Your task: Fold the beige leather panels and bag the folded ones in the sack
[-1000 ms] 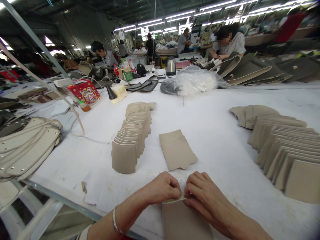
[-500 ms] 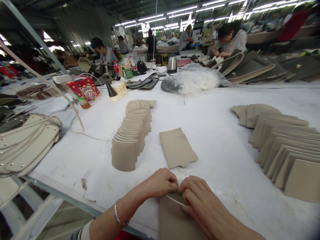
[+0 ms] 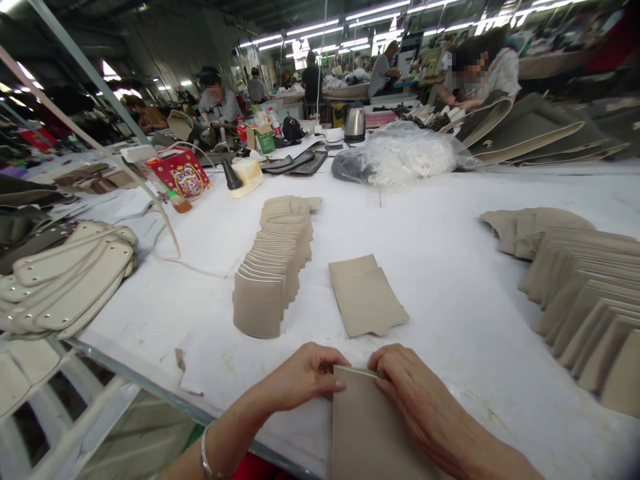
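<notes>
A beige leather panel (image 3: 367, 433) lies at the table's front edge, its lower part cut off by the frame. My left hand (image 3: 303, 380) pinches its upper left corner between thumb and fingers. At the upper right, my right hand (image 3: 425, 400) grips the top edge with curled fingers. Between them that edge shows as a thin pale line. Just beyond my hands are two overlapping beige pieces (image 3: 367, 300). A fanned row of small beige pieces (image 3: 257, 303) stands farther left, and another row of beige pieces (image 3: 575, 300) spreads at the right.
Cream pieces with metal eyelets (image 3: 85, 287) are piled at the left edge. Toward the back are a red box (image 3: 185, 175), a black cone on a yellowish block (image 3: 245, 177), a clear plastic bag (image 3: 405, 160) and a steel kettle (image 3: 355, 125). Co-workers sit beyond the table.
My left hand has moved left, from the middle of the panel's top edge to its corner. That edge, curved before, now lies straighter. The view has shifted slightly.
</notes>
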A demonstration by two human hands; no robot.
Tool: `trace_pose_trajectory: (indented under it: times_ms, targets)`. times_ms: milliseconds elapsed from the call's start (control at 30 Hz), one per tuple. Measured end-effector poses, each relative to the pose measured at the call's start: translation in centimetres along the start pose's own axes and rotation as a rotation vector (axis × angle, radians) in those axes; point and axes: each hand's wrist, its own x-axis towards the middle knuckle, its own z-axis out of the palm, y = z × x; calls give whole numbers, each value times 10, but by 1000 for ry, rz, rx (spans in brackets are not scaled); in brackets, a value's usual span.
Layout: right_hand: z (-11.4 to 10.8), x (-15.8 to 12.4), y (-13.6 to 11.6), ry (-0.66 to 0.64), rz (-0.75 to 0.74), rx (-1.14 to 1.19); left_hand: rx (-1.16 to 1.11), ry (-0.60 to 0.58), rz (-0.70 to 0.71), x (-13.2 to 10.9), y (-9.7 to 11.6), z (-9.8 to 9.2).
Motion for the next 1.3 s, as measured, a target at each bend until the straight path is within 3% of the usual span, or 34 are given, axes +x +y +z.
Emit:
trace_pose_trajectory:
  times_ms: [100,167,367,467,667,867,1000,1300]
  targets:
    - [-19,9,-11,-8,16,-35,-65,-71,3,3,19,-9]
    - [-19,8,-13,-21,17,-57,-44,-91,-17,2,24,-8]
    - [34,-29,8,-22,75,-4,208,63,-71,-10,-10,19]
    - [47,-39,13,12,46,13,305,86,-55,-13,-16,27]
    - [43,-35,10,38,-31,-34,430,115,-3,-16,-8,29]
    - [45,-39,8,-24,-13,-77,468,101,40,-18,-15,35]
    - [45,-39,7,14,-52,-120,510,87,69,-17,-14,37]
    - [39,-40,0,17,-19,-78,462,56,94,-17,-16,37]
